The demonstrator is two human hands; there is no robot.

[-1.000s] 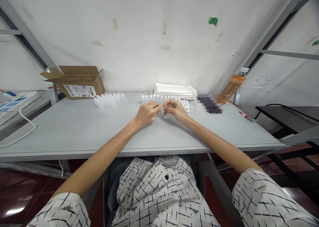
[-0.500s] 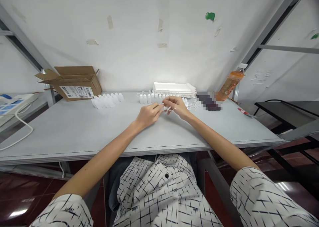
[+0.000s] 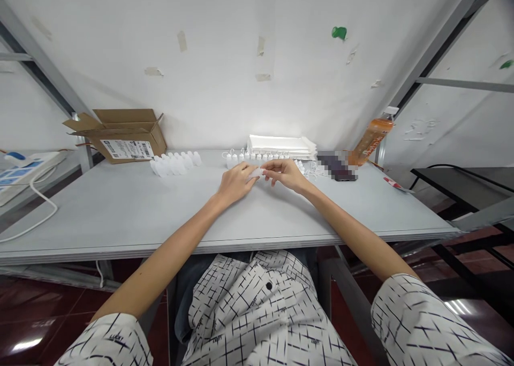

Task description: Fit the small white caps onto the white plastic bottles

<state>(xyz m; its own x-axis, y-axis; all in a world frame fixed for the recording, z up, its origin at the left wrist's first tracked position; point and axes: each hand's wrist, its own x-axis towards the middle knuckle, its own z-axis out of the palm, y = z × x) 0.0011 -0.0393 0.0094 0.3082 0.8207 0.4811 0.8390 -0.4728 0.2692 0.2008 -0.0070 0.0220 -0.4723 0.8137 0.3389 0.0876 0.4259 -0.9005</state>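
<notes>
My left hand (image 3: 236, 184) is closed around a small white plastic bottle (image 3: 255, 173), held lying on its side above the table. The fingers of my right hand (image 3: 287, 174) pinch at the bottle's right end; whether a cap sits between those fingertips is too small to tell. Behind my hands stands a row of similar small bottles (image 3: 252, 157), several with looped cap straps. A pile of loose white caps with thin straps (image 3: 315, 169) lies just right of my right hand. To the left, several uncapped-looking white bottles (image 3: 175, 164) stand grouped together.
A stack of white sheets or bags (image 3: 281, 145) lies against the wall. At the back left is an open cardboard box (image 3: 130, 141). An orange drink bottle (image 3: 371, 140) leans at the back right beside a blurred dark object (image 3: 341, 170). A power strip (image 3: 30, 174) is at far left.
The thin white strap that showed by my right fingers no longer shows. More of the white bottle is visible between my hands. The camera view has shifted slightly.
</notes>
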